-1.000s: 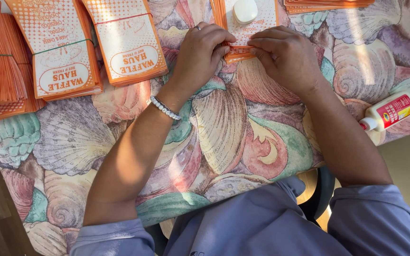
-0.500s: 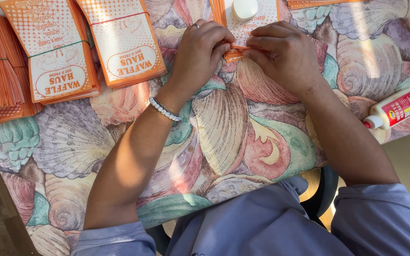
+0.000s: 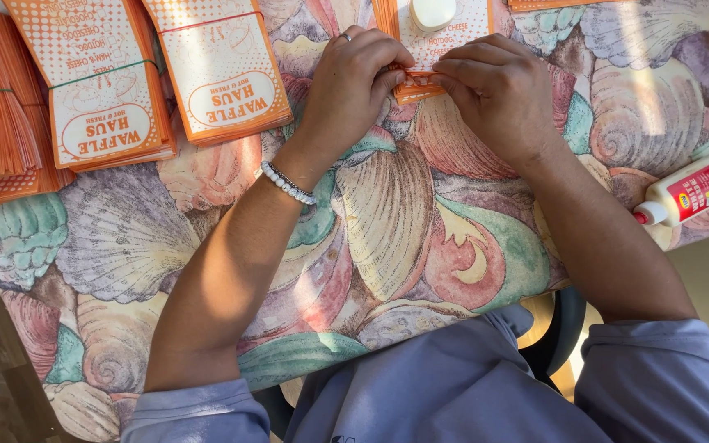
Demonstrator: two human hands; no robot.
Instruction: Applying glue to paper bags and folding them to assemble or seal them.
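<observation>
Both hands, left (image 3: 353, 78) and right (image 3: 498, 90), still pinching the bag's (image 3: 445, 45) near edge at the tabletop's (image 3: 387, 238) far edge; hardly moved since before. Glue bottle (image 3: 689, 192) unmoved at right edge.

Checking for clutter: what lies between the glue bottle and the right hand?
Head view: only bare shell-print tablecloth between the glue bottle and right hand, besides the forearm.

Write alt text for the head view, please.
Both hands, left hand and right hand, press the folded bottom edge of an orange-and-white paper bag on a seashell-print tablecloth. Banded bag stacks lie left; a glue bottle lies right.
</observation>
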